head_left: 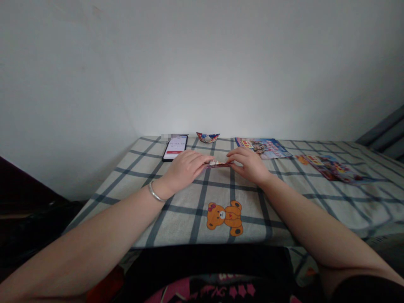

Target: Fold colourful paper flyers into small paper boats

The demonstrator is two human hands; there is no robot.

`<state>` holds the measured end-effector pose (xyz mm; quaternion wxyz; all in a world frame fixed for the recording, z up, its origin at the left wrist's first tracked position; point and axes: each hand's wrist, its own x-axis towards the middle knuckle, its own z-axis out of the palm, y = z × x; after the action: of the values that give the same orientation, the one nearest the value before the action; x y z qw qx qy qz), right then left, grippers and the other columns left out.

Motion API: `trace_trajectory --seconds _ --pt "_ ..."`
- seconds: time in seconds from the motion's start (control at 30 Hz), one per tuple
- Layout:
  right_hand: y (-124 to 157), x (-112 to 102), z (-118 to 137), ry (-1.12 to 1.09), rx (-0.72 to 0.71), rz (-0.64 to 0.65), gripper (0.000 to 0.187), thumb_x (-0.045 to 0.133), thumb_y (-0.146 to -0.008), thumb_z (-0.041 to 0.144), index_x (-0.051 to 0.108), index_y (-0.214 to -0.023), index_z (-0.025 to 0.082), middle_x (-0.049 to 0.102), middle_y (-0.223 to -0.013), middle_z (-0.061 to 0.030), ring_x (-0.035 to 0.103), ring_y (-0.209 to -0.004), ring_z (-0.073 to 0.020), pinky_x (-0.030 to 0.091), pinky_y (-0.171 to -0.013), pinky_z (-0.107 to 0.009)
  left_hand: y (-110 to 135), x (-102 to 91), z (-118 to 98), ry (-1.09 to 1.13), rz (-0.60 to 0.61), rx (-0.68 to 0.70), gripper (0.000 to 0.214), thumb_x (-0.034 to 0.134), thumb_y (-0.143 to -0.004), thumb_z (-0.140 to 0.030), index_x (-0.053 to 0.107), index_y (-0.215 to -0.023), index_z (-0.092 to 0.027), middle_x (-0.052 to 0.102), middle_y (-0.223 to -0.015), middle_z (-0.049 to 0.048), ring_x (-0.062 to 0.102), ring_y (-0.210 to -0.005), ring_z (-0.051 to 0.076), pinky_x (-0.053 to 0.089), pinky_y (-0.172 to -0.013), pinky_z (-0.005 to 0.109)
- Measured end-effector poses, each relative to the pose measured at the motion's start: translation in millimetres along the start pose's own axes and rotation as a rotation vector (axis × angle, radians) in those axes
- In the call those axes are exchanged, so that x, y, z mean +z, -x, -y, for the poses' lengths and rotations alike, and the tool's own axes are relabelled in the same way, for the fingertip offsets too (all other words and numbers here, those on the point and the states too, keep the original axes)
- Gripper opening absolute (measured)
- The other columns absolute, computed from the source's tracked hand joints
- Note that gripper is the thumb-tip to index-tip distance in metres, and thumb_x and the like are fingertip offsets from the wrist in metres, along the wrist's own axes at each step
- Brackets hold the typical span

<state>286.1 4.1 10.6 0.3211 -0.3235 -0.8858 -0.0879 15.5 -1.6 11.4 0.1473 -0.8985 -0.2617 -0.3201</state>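
Between my two hands, just above the checked tablecloth, is a small folded piece of colourful printed paper [217,163]. My left hand [188,165], with a silver bangle at the wrist, pinches its left end. At the right end, the fingers and thumb of my right hand [248,163] close on the same paper. Its far side and the parts under my fingers are hidden. Beyond my hands, near the wall, stands a folded paper boat [208,137] of similar printed paper.
A phone [175,148] with a timer on its screen lies behind my left hand. Two printed leaflets, one at the back [267,148] and one farther right [336,168], lie flat. The tablecloth [176,227] shows a bear print near the front edge. A wall [202,67] rises behind.
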Motion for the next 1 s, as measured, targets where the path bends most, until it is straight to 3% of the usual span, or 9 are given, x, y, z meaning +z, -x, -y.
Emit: trace_trajectory --seconds 0.13,0.27,0.53,0.87,1.0 --pt "1 -2 -1 0.004 0.012 -0.005 0.013 0.059 -0.087 0.016 0.069 -0.092 0.023 0.07 -0.109 -0.0084 0.062 -0.102 -0.0244 0.049 -0.092 -0.043 0 1.5 1 0.036 -0.01 0.085 0.026 0.049 -0.097 -0.016 0.064 -0.117 -0.023 0.07 -0.096 0.0039 0.059 -0.096 0.02 0.05 -0.085 0.035" --pt "1 -2 -4 0.02 -0.016 0.07 0.014 0.06 -0.086 0.015 0.071 -0.092 0.023 0.07 -0.109 -0.0083 0.061 -0.102 -0.0254 0.049 -0.093 -0.045 2 7.8 3 0.099 0.105 0.132 0.028 0.049 -0.095 -0.012 0.065 -0.116 -0.021 0.07 -0.103 0.0043 0.059 -0.098 0.019 0.051 -0.087 0.037" --pt "1 4 -5 0.038 -0.073 0.245 0.012 0.062 -0.086 0.015 0.072 -0.088 0.021 0.071 -0.106 -0.0068 0.062 -0.098 -0.023 0.052 -0.088 -0.039 6 15.4 7 0.109 0.241 0.093 0.031 0.053 -0.089 -0.008 0.066 -0.113 -0.024 0.067 -0.109 0.0035 0.059 -0.103 0.02 0.051 -0.092 0.038" --pt "2 4 -6 -0.022 -0.036 0.274 0.015 0.062 -0.084 0.013 0.073 -0.089 0.021 0.072 -0.105 -0.007 0.064 -0.098 -0.0218 0.054 -0.089 -0.039 6 10.9 1 0.136 0.352 0.043 0.041 0.052 -0.084 -0.01 0.065 -0.12 -0.024 0.066 -0.112 0.0058 0.058 -0.109 0.023 0.046 -0.101 0.043" --pt "3 5 -7 -0.039 -0.04 0.289 0.018 0.06 -0.082 0.01 0.073 -0.09 0.02 0.072 -0.106 -0.007 0.064 -0.101 -0.0218 0.053 -0.092 -0.039 5 6.9 -3 0.105 0.374 0.034 0.031 0.056 -0.089 -0.021 0.065 -0.119 -0.022 0.065 -0.115 0.0069 0.057 -0.112 0.024 0.046 -0.101 0.043"
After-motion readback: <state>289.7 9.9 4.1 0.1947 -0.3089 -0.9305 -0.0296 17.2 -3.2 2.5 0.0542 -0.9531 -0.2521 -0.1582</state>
